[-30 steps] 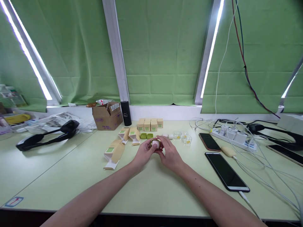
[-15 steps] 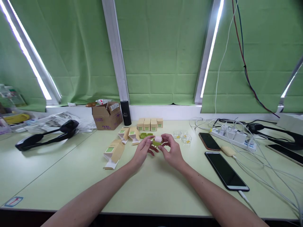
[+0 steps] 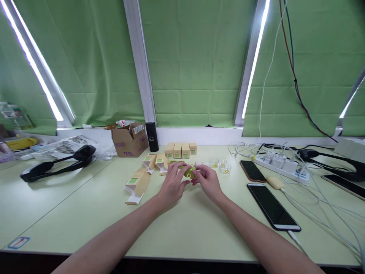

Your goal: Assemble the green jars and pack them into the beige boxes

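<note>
Between both hands is a small green container [image 3: 189, 173], its round face with a pale mark turned toward me. My left hand [image 3: 174, 182] grips its left side with fingers over the top. My right hand [image 3: 208, 182] pinches its right edge. A pinkish-white piece [image 3: 199, 163] shows just behind my right fingers. Other green containers are mostly hidden behind my left hand. Clear small cups [image 3: 225, 168] with yellow bits stand right of the hands. Opened kraft boxes [image 3: 138, 182] lie to the left, and several closed small boxes [image 3: 177, 151] stand in a row behind.
A cardboard box [image 3: 129, 142] and a black cylinder [image 3: 151, 137] stand at the back. Phones [image 3: 273, 207], a power strip [image 3: 282, 166] and cables spread over the right side. At the left are a black strap-like device [image 3: 58, 163] and white packets [image 3: 67, 147].
The green container has been turned so that its round face shows. My left fingers have moved over its top, and the pinkish-white piece is now behind my right hand.
</note>
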Available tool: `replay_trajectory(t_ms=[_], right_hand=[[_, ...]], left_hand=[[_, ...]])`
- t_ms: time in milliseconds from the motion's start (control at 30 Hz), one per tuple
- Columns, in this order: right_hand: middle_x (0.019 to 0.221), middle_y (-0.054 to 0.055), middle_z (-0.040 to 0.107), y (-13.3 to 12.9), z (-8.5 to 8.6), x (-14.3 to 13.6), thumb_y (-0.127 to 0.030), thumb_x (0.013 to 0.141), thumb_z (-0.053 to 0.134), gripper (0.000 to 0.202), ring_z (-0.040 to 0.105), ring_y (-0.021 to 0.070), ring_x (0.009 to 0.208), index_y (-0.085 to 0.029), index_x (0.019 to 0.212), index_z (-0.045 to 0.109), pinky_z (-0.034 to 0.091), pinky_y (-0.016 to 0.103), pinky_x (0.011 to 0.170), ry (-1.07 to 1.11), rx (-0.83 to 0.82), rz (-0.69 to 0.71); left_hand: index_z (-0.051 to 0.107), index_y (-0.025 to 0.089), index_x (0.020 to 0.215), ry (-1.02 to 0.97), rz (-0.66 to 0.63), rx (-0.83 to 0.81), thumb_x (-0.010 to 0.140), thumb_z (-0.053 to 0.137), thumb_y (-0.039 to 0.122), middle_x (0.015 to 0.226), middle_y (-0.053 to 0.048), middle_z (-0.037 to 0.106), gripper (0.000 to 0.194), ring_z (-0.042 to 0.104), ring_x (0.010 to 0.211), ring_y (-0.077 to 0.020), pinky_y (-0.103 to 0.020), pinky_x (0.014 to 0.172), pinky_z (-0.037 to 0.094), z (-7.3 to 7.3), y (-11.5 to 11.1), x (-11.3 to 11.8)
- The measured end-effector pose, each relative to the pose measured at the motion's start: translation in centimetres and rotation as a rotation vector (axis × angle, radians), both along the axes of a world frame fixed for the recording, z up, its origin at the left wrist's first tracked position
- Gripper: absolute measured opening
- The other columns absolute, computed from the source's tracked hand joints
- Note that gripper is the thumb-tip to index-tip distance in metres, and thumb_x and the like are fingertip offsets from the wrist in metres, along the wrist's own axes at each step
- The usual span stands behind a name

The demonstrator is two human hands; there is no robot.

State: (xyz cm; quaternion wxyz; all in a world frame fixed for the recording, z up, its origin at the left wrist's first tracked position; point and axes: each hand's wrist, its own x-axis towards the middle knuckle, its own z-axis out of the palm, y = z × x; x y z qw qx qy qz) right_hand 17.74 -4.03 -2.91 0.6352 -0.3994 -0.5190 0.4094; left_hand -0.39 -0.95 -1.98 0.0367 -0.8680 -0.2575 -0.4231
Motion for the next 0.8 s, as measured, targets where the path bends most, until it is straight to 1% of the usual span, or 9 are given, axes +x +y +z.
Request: replay_trajectory(t_ms=[100,200,267,333,400,467,600,667,800], right_hand=[[0.067,0.004,0.072,0.0,-0.1,0.0,-0.068,0.08,0.075,0.054,0.069,0.0204,0.059,-0.018,0.097,0.065,0.059,0.034,0.059,-0.032,-0.02,0.008],[0.073,0.005,0.072,-0.4,0.3,0.4,-0.066,0.093,0.059,0.049,0.069,0.0198,0.063,-0.018,0.096,0.068,0.057,0.032,0.06,-0.212,0.016,-0.033],[0.087,0.007,0.075,-0.8,0.7,0.9,-0.055,0.102,0.049,0.041,0.07,0.0195,0.07,-0.019,0.103,0.069,0.056,0.032,0.065,-0.495,0.071,-0.158],[0.104,0.009,0.074,-1.2,1.3,1.4,-0.041,0.103,0.051,0.028,0.071,0.0207,0.08,-0.022,0.113,0.069,0.054,0.032,0.07,-0.881,0.102,-0.353],[0.119,0.013,0.069,-1.3,1.8,2.1,-0.032,0.101,0.054,0.025,0.071,0.0234,0.088,-0.024,0.119,0.069,0.052,0.032,0.07,-1.219,0.058,-0.504],[0.127,0.016,0.062,-1.1,2.2,3.0,-0.029,0.098,0.056,0.024,0.071,0.025,0.089,-0.023,0.118,0.07,0.05,0.033,0.067,-1.435,-0.043,-0.57],[0.121,0.018,0.06,-0.1,2.8,5.3,-0.026,0.098,0.056,0.024,0.073,0.0286,0.091,-0.021,0.116,0.071,0.051,0.035,0.068,-1.593,-0.315,-0.594],[0.118,0.019,0.062,0.3,2.8,6.5,-0.019,0.097,0.052,0.027,0.074,0.0305,0.094,-0.018,0.115,0.072,0.052,0.037,0.07,-1.625,-0.41,-0.57],[0.113,0.02,0.067,0.7,2.8,7.5,-0.003,0.09,0.049,0.035,0.074,0.0305,0.099,-0.014,0.112,0.074,0.051,0.035,0.073,-1.661,-0.494,-0.498]], left_hand=[[0.058,0.024,0.135,-0.024,-0.005,-0.001,0.096,0.062,0.02,0.128,-0.013,0.059,0.039,0.05,0.125,-0.0315,-0.052,0.105,0.048,-0.2,0.4,0.0],[0.06,0.024,0.132,-0.083,-0.004,-0.047,0.096,0.065,0.025,0.125,-0.012,0.062,0.037,0.051,0.124,-0.031,-0.051,0.107,0.047,-0.2,0.6,0.0],[0.062,0.024,0.13,-0.148,0.009,-0.12,0.095,0.066,0.028,0.123,-0.012,0.064,0.036,0.052,0.123,-0.0302,-0.05,0.107,0.046,-0.1,0.8,0.0],[0.064,0.024,0.126,-0.228,0.032,-0.219,0.094,0.067,0.032,0.122,-0.011,0.065,0.033,0.054,0.121,-0.0293,-0.048,0.106,0.046,0.0,1.0,0.0],[0.067,0.024,0.122,-0.315,0.051,-0.328,0.093,0.068,0.035,0.121,-0.01,0.066,0.031,0.056,0.118,-0.0282,-0.045,0.102,0.048,0.0,1.2,0.0],[0.069,0.024,0.117,-0.399,0.07,-0.431,0.091,0.068,0.04,0.119,-0.01,0.068,0.03,0.059,0.111,-0.0267,-0.041,0.096,0.051,0.0,1.5,0.0],[0.072,0.021,0.107,-0.502,0.097,-0.593,0.088,0.069,0.05,0.117,-0.011,0.07,0.035,0.064,0.103,-0.0253,-0.038,0.091,0.051,0.1,1.8,0.0],[0.073,0.021,0.104,-0.529,0.076,-0.666,0.086,0.07,0.056,0.113,-0.01,0.072,0.039,0.066,0.103,-0.0262,-0.037,0.09,0.052,0.3,1.9,0.0],[0.074,0.02,0.094,-0.569,0.023,-0.762,0.081,0.07,0.064,0.102,-0.009,0.075,0.046,0.068,0.1,-0.0266,-0.035,0.087,0.053,0.6,1.9,0.2]])
